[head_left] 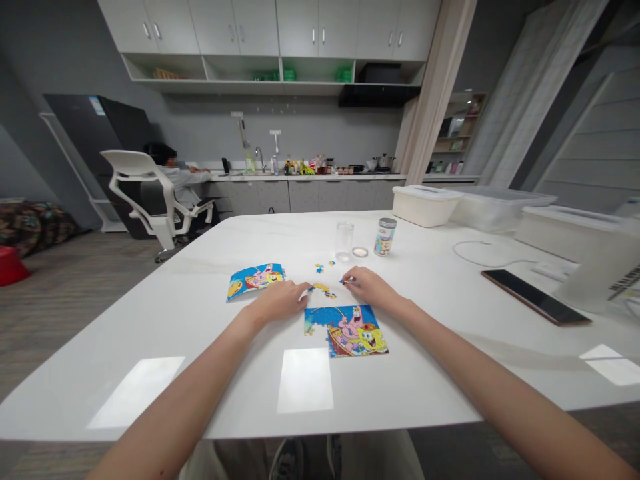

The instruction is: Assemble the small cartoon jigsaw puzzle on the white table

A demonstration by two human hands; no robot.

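A partly assembled cartoon jigsaw puzzle (pixel 357 330) lies on the white table, with a gap at its lower left. Beyond it are several loose pieces (pixel 321 287). My left hand (pixel 283 300) rests beside them, fingertips at a small blue piece; whether it grips the piece is unclear. Pinched in my right hand (pixel 369 287) is a small puzzle piece (pixel 343 281), just right of the loose ones. Left of my left hand lies a curved picture sheet (pixel 253 279) with the same cartoon.
An open clear jar (pixel 344 241), a round lid (pixel 360 252) and a labelled can (pixel 385 237) stand farther back. At right are a phone (pixel 535 297), a cable and lidded boxes (pixel 425 205). A person sits by a white chair (pixel 145 190) at back left.
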